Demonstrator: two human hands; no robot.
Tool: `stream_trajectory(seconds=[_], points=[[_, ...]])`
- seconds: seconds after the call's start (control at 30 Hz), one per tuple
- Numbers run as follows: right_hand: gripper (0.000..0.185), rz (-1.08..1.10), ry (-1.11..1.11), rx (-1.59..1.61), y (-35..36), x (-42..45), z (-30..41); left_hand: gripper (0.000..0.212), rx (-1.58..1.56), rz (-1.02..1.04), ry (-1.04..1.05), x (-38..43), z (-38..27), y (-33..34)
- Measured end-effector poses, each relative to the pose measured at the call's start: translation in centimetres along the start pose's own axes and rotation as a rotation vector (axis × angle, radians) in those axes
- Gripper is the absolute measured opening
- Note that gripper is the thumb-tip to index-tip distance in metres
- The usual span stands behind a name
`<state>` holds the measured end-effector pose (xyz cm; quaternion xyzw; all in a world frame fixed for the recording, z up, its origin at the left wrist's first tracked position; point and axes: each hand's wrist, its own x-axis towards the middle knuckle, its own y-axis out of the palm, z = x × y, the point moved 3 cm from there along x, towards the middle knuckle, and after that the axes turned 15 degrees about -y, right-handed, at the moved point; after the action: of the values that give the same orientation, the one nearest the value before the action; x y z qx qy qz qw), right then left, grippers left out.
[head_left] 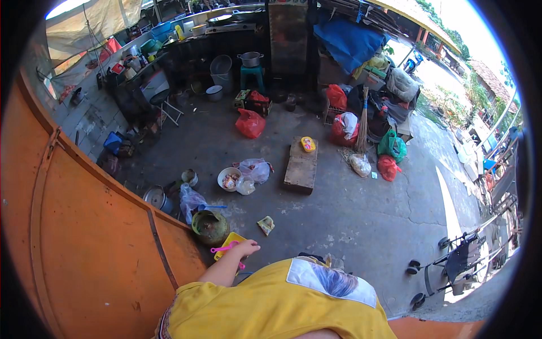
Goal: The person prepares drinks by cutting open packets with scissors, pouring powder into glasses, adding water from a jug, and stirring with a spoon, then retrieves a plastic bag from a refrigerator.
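Observation:
My left hand (247,247) is extended at the lower middle, over or beside a yellow plastic tray (235,238); whether it grips anything is unclear. Pink plastic utensils (224,248) lie at the tray, close to my wrist. Just behind them stands a greenish gas cylinder (210,226), with a blue spoon (214,207) by its top. A crumpled yellowish packet (266,225) lies on the floor ahead of my hand. My right hand is out of view; only a bit of arm shows at the bottom edge, below the yellow shirt.
Ahead are a white bowl of food pieces (229,179), plastic bags (255,170) and a low wooden bench (300,167) bearing a yellow tub (308,144). An orange metal panel (106,237) borders the left. At right stand a wheeled frame (461,258) and a twig broom (363,123).

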<state>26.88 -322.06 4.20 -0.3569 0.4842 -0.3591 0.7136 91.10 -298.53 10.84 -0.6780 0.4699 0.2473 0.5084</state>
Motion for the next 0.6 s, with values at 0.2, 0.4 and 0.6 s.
stream_trajectory(seconds=[0.2,0.4,0.6], points=[[0.027,0.259,0.271,-0.028,-3.6,10.1,2.9,0.05,-0.151,-0.089,-0.029,9.7,-7.1,-6.2],[0.029,0.15,-0.177,-0.01,-16.7,37.1,25.0,0.05,-0.051,0.084,-0.33,16.0,-7.7,-7.5],[0.025,-0.105,-0.785,-0.021,-28.5,52.8,56.9,0.046,-0.533,-0.16,-0.207,17.0,-11.8,-16.6]])
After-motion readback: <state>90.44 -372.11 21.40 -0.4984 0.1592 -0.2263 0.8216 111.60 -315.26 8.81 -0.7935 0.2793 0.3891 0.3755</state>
